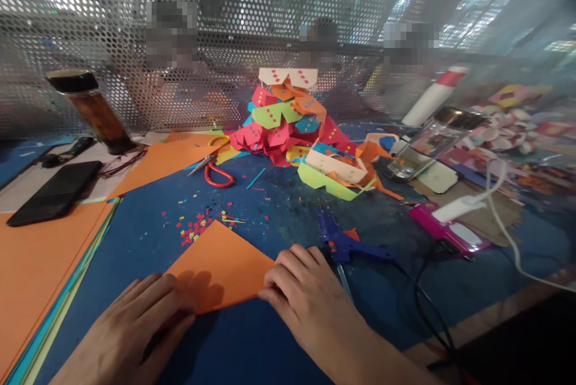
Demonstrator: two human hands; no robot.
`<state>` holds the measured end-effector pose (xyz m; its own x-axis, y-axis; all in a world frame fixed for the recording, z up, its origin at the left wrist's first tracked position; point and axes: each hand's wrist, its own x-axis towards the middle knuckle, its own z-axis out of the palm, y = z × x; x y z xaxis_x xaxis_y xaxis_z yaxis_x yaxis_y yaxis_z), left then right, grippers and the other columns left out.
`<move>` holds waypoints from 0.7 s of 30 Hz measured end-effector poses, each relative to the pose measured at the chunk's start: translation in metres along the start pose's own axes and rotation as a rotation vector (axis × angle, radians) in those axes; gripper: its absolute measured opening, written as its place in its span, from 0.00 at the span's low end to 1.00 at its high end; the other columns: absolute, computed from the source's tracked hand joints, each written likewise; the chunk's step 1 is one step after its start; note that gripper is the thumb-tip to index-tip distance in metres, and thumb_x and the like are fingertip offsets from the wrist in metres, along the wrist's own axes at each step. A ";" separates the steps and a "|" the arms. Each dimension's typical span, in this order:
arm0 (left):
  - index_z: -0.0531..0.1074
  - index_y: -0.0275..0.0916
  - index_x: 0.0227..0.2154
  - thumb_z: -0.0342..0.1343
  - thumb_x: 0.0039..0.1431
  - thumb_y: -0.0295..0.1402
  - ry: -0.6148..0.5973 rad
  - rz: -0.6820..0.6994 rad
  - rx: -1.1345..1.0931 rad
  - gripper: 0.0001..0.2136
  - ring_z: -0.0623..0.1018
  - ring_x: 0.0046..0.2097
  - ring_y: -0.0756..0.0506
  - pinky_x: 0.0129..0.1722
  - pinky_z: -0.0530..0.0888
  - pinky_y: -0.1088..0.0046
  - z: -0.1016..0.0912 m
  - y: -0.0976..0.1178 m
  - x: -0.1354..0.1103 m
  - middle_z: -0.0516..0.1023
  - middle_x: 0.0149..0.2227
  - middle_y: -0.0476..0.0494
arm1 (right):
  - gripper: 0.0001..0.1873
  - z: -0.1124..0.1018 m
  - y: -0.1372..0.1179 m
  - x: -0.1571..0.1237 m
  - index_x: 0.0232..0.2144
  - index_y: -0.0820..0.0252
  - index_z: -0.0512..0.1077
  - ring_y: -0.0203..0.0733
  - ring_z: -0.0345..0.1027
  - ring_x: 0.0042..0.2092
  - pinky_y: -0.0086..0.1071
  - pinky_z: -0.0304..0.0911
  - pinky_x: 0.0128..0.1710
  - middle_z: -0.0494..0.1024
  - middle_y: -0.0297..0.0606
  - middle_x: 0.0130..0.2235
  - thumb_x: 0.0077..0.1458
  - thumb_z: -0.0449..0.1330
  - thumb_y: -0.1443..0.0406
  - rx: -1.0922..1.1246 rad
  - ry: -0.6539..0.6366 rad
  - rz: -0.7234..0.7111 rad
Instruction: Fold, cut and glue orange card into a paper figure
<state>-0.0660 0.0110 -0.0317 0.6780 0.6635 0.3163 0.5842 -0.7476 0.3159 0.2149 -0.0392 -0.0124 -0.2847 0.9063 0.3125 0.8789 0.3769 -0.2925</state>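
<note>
A folded-looking orange sheet point(229, 265), paper or thin foam, lies on the blue table in front of me with one corner pointing away. My left hand point(139, 319) grips its near left edge, fingers curled over the top. At the right corner, my right hand point(306, 292) pinches the sheet between thumb and fingers. Just past the far corner are small coloured paper bits point(198, 226). To the right of my right hand lies a blue glue gun point(344, 241) with a clear glue stick at its rear. Scissors with red and yellow handles point(211, 163) rest farther back.
Cut-out paper masks point(279, 127) are heaped at the back. Orange and coloured sheets point(49, 271) stack at left, beneath a black phone point(56, 193) and a dark bottle point(96, 112). A pink power strip point(450, 229), cables and a clear jar point(434, 142) stand right. Perforated metal closes the back.
</note>
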 end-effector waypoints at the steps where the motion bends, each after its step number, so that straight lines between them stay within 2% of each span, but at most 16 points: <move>1: 0.73 0.49 0.38 0.50 0.69 0.45 0.004 0.008 0.018 0.10 0.80 0.38 0.46 0.36 0.75 0.73 0.001 -0.001 -0.002 0.80 0.36 0.52 | 0.10 0.000 0.000 0.000 0.29 0.56 0.70 0.43 0.62 0.37 0.37 0.49 0.37 0.73 0.32 0.32 0.60 0.66 0.66 0.002 0.005 0.002; 6: 0.72 0.49 0.39 0.47 0.70 0.47 0.058 0.009 0.050 0.13 0.80 0.40 0.46 0.37 0.73 0.72 0.006 0.000 -0.005 0.81 0.38 0.52 | 0.10 0.002 0.001 -0.002 0.29 0.56 0.69 0.43 0.62 0.37 0.38 0.50 0.39 0.73 0.31 0.32 0.59 0.67 0.66 -0.029 0.017 -0.013; 11: 0.71 0.49 0.38 0.46 0.71 0.47 0.056 -0.024 0.011 0.13 0.80 0.39 0.46 0.40 0.73 0.72 0.010 -0.004 -0.006 0.80 0.36 0.53 | 0.10 0.001 0.001 -0.001 0.28 0.57 0.70 0.43 0.63 0.38 0.38 0.52 0.39 0.74 0.32 0.33 0.58 0.68 0.65 -0.074 -0.001 -0.037; 15: 0.72 0.49 0.39 0.50 0.69 0.46 0.073 0.088 0.012 0.10 0.81 0.38 0.48 0.37 0.75 0.77 0.010 -0.012 -0.005 0.80 0.36 0.53 | 0.09 -0.001 -0.002 -0.002 0.29 0.57 0.71 0.43 0.64 0.39 0.38 0.54 0.40 0.75 0.33 0.34 0.61 0.65 0.65 -0.098 -0.007 -0.040; 21: 0.72 0.48 0.35 0.49 0.70 0.46 0.105 0.041 -0.029 0.13 0.80 0.35 0.48 0.36 0.76 0.77 0.010 -0.007 -0.002 0.79 0.33 0.53 | 0.09 -0.005 -0.005 -0.003 0.30 0.57 0.72 0.43 0.65 0.41 0.37 0.56 0.42 0.75 0.33 0.35 0.61 0.66 0.63 -0.115 -0.027 -0.019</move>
<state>-0.0674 0.0148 -0.0435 0.6497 0.6328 0.4213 0.5428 -0.7742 0.3256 0.2134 -0.0443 -0.0072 -0.3103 0.9046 0.2924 0.9111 0.3708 -0.1802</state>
